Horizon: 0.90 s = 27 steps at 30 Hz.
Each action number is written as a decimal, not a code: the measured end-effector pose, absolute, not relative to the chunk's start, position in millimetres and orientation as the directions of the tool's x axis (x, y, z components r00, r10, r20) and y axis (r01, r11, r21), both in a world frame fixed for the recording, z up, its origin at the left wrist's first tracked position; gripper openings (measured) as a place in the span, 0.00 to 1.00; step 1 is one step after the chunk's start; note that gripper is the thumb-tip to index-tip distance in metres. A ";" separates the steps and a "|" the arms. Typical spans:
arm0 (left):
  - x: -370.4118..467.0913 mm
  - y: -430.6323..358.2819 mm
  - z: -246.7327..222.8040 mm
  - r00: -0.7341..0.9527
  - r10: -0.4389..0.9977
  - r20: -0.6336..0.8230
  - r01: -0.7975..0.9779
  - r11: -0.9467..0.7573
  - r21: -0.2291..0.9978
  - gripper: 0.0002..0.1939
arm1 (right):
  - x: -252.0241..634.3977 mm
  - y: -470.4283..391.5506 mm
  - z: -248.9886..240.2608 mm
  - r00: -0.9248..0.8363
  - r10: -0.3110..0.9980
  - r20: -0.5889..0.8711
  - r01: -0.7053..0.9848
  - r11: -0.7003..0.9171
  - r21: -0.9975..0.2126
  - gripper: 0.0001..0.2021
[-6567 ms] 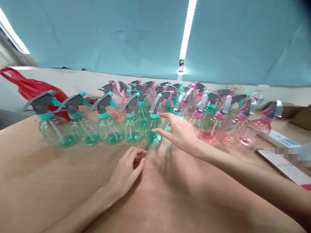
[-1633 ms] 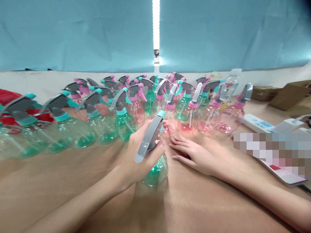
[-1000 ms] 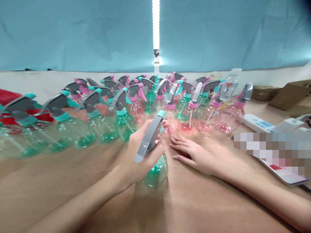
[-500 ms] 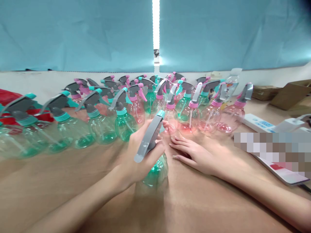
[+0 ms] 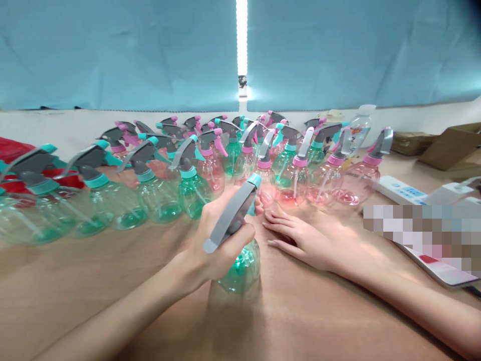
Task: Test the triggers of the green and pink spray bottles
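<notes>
A green spray bottle (image 5: 242, 271) with a grey and teal trigger head stands upright near me on the table (image 5: 308, 321). My left hand (image 5: 216, 238) is wrapped round it just below the head, hiding its neck and collar. To its right, my right hand (image 5: 298, 238) lies flat on the table, fingers stretched out and touching no bottle. Just beyond my hands, pink spray bottles (image 5: 295, 188) stand in a row. Another green spray bottle (image 5: 193, 193) is close behind my left hand.
More green spray bottles (image 5: 130, 208) line the left side, with a red object (image 5: 69, 178) behind them. At right are a power strip (image 5: 400, 190), a partly blurred-out flat device (image 5: 447, 271) and a cardboard box (image 5: 451, 148). A clear bottle (image 5: 358, 130) stands at the back.
The trigger head of the held spray bottle has turned slightly, its teal nozzle end shifting a little to the right. My right hand stays in place.
</notes>
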<state>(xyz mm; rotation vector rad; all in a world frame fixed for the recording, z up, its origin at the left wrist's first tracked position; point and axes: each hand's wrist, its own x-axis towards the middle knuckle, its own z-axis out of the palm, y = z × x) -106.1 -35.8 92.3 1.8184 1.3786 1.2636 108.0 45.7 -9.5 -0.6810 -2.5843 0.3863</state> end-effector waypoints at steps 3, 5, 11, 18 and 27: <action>-105.6 -36.0 94.4 0.062 0.923 0.380 0.461 -0.364 0.809 0.03 | 107.7 45.9 -8.5 -0.788 0.515 0.337 0.392 0.842 -0.370 0.20; -105.4 -36.2 95.4 0.072 0.915 0.398 0.469 -0.383 0.796 0.03 | 107.5 46.2 -7.8 -0.793 0.510 0.334 0.385 0.843 -0.375 0.20; -105.8 -36.2 94.4 0.079 0.902 0.424 0.444 -0.412 0.795 0.06 | 107.7 45.8 -8.3 -0.788 0.516 0.336 0.391 0.841 -0.375 0.20; -105.5 -33.7 88.1 0.076 0.876 0.476 0.463 -0.454 0.761 0.14 | 107.7 45.0 -7.6 -0.795 0.527 0.301 0.419 0.835 -0.356 0.22; -107.0 -32.6 83.3 0.096 0.882 0.462 0.473 -0.449 0.758 0.12 | 107.3 46.2 -8.0 -0.790 0.508 0.344 0.392 0.849 -0.354 0.20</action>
